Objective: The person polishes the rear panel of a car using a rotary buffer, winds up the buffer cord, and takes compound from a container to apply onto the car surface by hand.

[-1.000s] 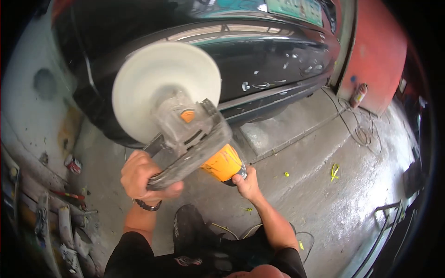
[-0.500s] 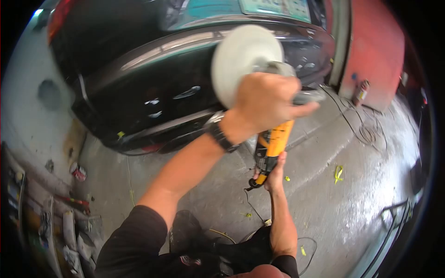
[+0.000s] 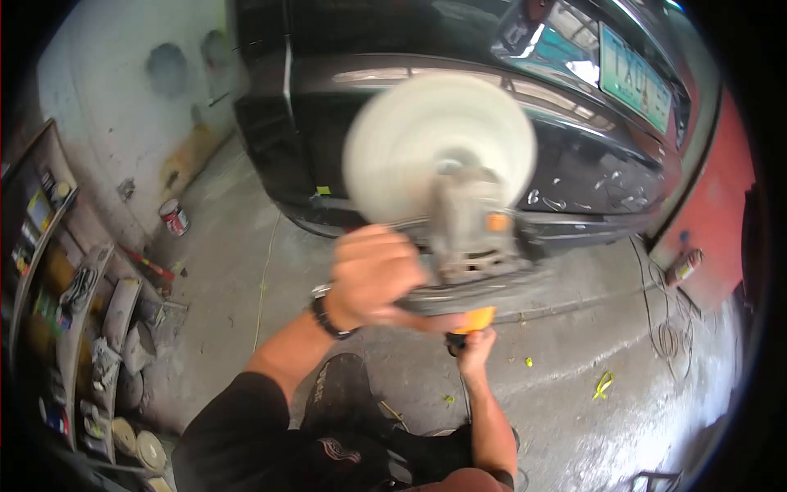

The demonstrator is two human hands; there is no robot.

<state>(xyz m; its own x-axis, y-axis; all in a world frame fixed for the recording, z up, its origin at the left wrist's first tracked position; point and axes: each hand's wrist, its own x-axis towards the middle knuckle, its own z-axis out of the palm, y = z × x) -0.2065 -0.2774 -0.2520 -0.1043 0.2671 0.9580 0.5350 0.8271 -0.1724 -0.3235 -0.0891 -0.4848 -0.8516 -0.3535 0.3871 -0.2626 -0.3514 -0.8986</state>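
A yellow and black polisher (image 3: 471, 234) with a wide white buffing pad (image 3: 402, 143) is in front of a dark car's rear bumper (image 3: 586, 160). The pad is blurred and covers part of the bumper; whether it touches the paint I cannot tell. My left hand (image 3: 373, 275), with a dark watch at the wrist, is closed around the left side of the looped front handle (image 3: 484, 291). Lower down, my right hand (image 3: 475, 351) is wrapped round the polisher's yellow rear body, part of which the handle hides. White smears (image 3: 549, 201) mark the bumper's right side.
Shelves (image 3: 90, 303) with cans and boxes stand along the left wall. A can (image 3: 174, 217) sits on the concrete floor near them. To the right are a fire extinguisher (image 3: 684, 266), a coiled cable (image 3: 668, 336) and a red panel (image 3: 721, 221). Yellow tape scraps (image 3: 603, 385) lie about.
My view has swung left, and the polisher has shifted left along the bumper. My left hand has gone from over the polisher's head to its left side. Both hands keep their hold.
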